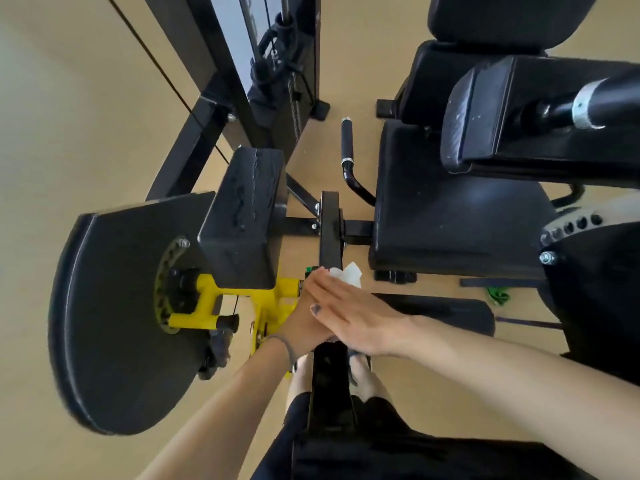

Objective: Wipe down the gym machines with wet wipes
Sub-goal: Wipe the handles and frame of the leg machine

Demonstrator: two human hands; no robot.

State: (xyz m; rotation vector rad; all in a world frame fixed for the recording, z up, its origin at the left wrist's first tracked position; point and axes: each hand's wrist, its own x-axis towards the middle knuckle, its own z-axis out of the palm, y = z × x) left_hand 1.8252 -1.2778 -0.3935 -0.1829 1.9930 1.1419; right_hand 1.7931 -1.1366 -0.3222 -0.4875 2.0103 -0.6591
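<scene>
A person's right hand (349, 320), fingers straight, overlaps the left hand (304, 318) (grip hidden) with a white wet wipe (346, 273) at their tips on the machine's black centre bar (330, 230); the seat pad (460, 209) at two o'clock looks unwiped.

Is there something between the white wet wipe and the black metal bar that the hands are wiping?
Nothing visible. The white wet wipe lies against the black metal bar, under the fingers of the right hand. The left hand is pressed against the right hand from the left.
</scene>
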